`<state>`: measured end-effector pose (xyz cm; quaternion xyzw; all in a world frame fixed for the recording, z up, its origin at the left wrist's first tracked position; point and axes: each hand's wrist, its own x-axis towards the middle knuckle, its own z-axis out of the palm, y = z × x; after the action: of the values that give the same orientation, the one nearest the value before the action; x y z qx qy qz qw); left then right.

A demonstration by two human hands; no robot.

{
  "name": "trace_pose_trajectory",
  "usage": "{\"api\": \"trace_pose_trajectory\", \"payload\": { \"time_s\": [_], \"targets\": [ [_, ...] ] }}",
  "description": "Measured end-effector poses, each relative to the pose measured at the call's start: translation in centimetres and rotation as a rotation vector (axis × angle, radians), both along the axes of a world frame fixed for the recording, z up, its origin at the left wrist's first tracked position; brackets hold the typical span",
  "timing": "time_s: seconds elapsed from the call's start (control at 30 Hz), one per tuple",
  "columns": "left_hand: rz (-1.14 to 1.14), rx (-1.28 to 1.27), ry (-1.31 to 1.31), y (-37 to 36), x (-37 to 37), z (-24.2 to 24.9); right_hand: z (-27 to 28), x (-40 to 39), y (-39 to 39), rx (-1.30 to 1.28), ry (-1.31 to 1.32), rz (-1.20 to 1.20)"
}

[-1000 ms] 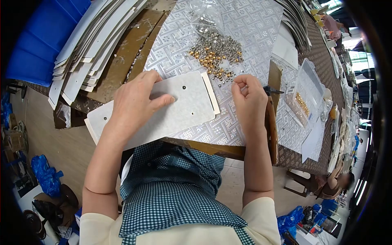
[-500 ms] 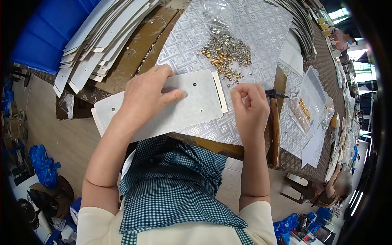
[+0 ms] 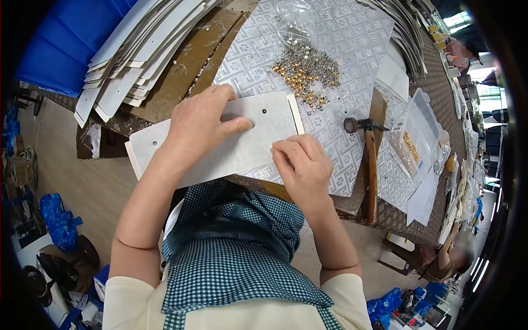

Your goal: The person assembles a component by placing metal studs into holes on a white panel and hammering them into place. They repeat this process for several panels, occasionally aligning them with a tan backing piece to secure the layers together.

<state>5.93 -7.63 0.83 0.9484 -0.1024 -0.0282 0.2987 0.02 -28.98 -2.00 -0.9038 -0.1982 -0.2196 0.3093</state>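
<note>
A flat white panel with rounded corners lies in front of me, an off-white sheet showing beneath its edges. My left hand grips the panel, thumb flat on top and fingers over its far edge. A small dark-ringed hole shows near the far right corner and another near the left end. At the panel's near right corner, my right hand is pinched closed, thumb and index fingertips against the surface. Whatever is in that pinch is too small to make out. Beyond lies a pile of small silver and gold metal studs.
A hammer with a wooden handle lies to the right. Past it is a clear plastic box of gold pieces. Stacked panels and a blue bin stand at the left. A plastic bag sits behind the studs.
My right hand has moved left from beside the panel to its near right corner, uncovering the hammer head. My left hand and the panel have barely shifted.
</note>
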Motion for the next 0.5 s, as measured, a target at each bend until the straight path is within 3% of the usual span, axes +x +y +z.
{"api": "trace_pose_trajectory", "payload": {
  "time_s": [0.17,0.5],
  "targets": [
    [-0.004,0.001,-0.021,0.03,-0.02,-0.07,0.02,-0.06,0.23,0.095,0.184,-0.079],
    [-0.001,-0.033,-0.017,-0.07,-0.15,0.03,-0.22,-0.26,0.78,-0.040,-0.059,-0.081]
  ]
}}
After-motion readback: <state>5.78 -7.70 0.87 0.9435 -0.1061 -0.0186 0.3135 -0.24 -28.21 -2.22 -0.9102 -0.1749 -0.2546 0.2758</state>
